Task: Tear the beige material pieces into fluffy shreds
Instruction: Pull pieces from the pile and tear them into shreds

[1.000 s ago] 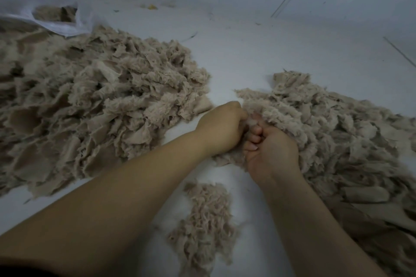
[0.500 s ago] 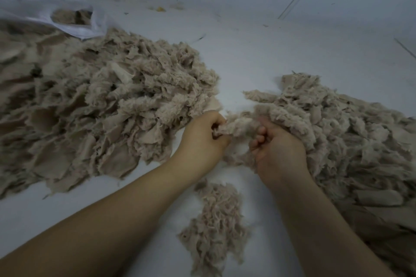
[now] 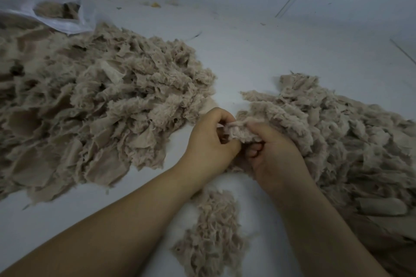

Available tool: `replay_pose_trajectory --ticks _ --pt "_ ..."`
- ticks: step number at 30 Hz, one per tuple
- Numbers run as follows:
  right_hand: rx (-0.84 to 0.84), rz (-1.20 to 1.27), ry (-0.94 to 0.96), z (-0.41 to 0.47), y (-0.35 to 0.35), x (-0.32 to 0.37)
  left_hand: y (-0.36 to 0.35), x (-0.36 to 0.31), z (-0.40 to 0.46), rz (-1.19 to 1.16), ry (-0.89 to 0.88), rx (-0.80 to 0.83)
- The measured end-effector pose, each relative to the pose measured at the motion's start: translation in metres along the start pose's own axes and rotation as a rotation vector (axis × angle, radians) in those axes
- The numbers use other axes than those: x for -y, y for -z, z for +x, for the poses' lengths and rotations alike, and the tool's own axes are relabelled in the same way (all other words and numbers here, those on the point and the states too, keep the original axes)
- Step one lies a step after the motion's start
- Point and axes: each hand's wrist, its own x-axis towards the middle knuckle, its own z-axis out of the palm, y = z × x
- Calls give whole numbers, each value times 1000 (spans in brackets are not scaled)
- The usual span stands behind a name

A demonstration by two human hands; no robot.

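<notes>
Just above the small shred heap (image 3: 211, 234), the left hand (image 3: 209, 144) and right hand (image 3: 273, 153) both pinch one beige piece (image 3: 242, 131) with curled fingers, mid-tear; next, I judge, pull them apart and drop the fluff there.

Compared with a second ago, the left hand (image 3: 209, 141) and right hand (image 3: 270, 153) are again close together, knuckles nearly touching, after standing apart half a second ago with a strand stretched between them. The beige piece (image 3: 243, 130) they grip is now bunched into a short wad across the tops of both fists rather than drawn out in a band. The left hand sits lower and nearer the right pile (image 3: 337, 141) than half a second ago, clear of the left pile (image 3: 101, 119). Both hands' fingers are curled into the wad.
</notes>
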Motion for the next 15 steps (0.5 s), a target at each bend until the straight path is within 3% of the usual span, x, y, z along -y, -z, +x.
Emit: replay_pose_trajectory --ticks 2,5,11,15 --pt "20 -31 15 2 3 -1 3 2 0 -140 93 55" --pt "62 -62 52 2 4 -1 5 7 6 -250 151 14" --pt "51 -114 32 4 7 -2 4 5 7 -296 138 0" --pt "19 -107 65 4 7 -1 9 2 8 -293 63 -136"
